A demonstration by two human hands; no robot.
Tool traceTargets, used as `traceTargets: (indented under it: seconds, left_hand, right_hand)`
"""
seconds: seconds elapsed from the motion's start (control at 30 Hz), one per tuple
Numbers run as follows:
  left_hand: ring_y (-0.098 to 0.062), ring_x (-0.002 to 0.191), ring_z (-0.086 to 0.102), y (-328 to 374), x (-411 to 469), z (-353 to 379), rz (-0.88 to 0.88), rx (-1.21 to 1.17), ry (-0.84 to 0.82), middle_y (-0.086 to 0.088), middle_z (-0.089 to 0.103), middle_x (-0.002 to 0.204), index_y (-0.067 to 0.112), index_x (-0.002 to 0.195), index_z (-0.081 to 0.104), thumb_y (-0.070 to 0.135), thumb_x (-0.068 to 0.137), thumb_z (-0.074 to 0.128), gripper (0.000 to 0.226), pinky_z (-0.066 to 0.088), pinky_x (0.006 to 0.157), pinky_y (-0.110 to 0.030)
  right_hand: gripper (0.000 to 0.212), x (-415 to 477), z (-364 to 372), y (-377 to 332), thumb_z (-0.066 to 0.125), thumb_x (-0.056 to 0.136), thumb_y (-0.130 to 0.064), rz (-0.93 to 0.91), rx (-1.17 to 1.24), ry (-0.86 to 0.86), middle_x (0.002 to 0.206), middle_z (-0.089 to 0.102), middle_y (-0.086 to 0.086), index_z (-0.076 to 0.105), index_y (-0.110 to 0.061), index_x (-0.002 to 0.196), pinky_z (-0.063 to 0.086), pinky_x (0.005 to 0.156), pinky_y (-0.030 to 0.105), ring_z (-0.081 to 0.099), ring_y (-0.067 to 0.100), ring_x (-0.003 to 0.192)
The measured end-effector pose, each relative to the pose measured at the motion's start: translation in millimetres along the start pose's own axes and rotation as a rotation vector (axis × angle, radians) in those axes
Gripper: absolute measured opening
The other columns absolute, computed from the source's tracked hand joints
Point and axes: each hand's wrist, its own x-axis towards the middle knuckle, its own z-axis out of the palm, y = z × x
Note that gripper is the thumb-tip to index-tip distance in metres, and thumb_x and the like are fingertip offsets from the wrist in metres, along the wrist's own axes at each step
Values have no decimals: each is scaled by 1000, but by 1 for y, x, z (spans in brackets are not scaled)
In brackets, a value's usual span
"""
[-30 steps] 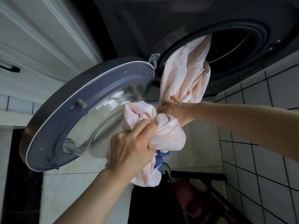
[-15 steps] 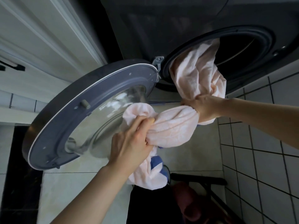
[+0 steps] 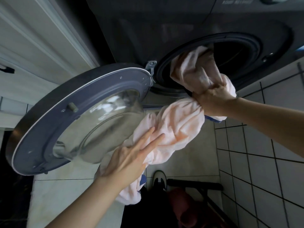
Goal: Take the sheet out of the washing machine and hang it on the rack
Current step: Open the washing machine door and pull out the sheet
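– So, where is the sheet (image 3: 177, 127), and what has hold of it?

– Nearest, its loose end hangs in soft folds below the left hand (image 3: 128, 157), above the pale tiled floor (image 3: 189, 155), with a blue patch (image 3: 143, 179) showing at the edge. From there it climbs as a thick, twisted rope of pale pink cloth to the right hand (image 3: 212, 100), then bunches up into the drum opening (image 3: 233, 55).

– Is the left grip closed on it?

– No. The left fingers (image 3: 148, 134) are straight and spread and lie flat on the near side of the roll, with the palm against the cloth. The forearm reaches in from the lower left.

– And the right?

– That grip is clamped tight around the sheet, just outside the rim of the opening. The knuckles face up, the cloth is gathered into pleats where it enters the fist, and the arm comes in straight from the right.

– What is the cloth like?

– Matte and crinkled, slightly nubby, brighter in the middle and shadowed near the drum.

– And around it?

– The round door (image 3: 49, 129) stands open on the left, a grey-blue frame around a domed glass bowl, just beside the roll. Behind it stands the dark grey washing machine (image 3: 148, 30).
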Motion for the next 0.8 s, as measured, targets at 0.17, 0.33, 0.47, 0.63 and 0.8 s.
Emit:
traceTargets:
  seconds: [0.17, 0.33, 0.47, 0.63, 0.8]
  left_hand:
    - [-17, 36, 42, 17, 24, 3, 18, 39, 81, 4, 22, 159, 37, 150, 25, 7, 55, 69, 109, 39, 35, -24]
    - [-25, 94, 63, 35, 52, 4, -95, -13, -72, 20, 10, 157, 37, 145, 19, 14, 82, 58, 78, 42, 69, -31]
    - [-25, 105, 59, 25, 60, 14, -276, -169, -184, 14, 39, 136, 41, 129, 41, 14, 81, 59, 58, 43, 70, -36]
    - [-18, 109, 58, 12, 51, 11, -317, -184, -95, 14, 40, 141, 34, 128, 41, 30, 80, 61, 52, 42, 72, -27]
    - [-22, 90, 65, 23, 36, 7, -206, -187, 148, 8, 7, 162, 36, 145, 13, 39, 66, 68, 96, 43, 56, -26]
  right_hand:
    - [43, 2, -17, -43, 42, 88, -19, -67, -6, -72, 115, 65, 7, 45, -23, 131, 25, 104, 60, 54, 40, 116]
    - [63, 6, -23, -53, 47, 80, -15, -141, 198, -12, 112, 65, 5, 32, -19, 141, 34, 105, 47, 62, 28, 105]
    - [69, -5, -35, -52, 57, 75, -18, -238, 480, -85, 115, 62, 3, 33, -23, 139, 33, 107, 41, 55, 24, 116]
    - [76, -26, -31, -49, 58, 76, -35, -234, 418, -150, 127, 56, 3, 27, -20, 144, 24, 112, 43, 50, 23, 123]
    - [65, -27, -21, -67, 54, 78, -32, -207, 345, -38, 119, 61, 0, 33, -18, 138, 30, 105, 43, 57, 23, 113]
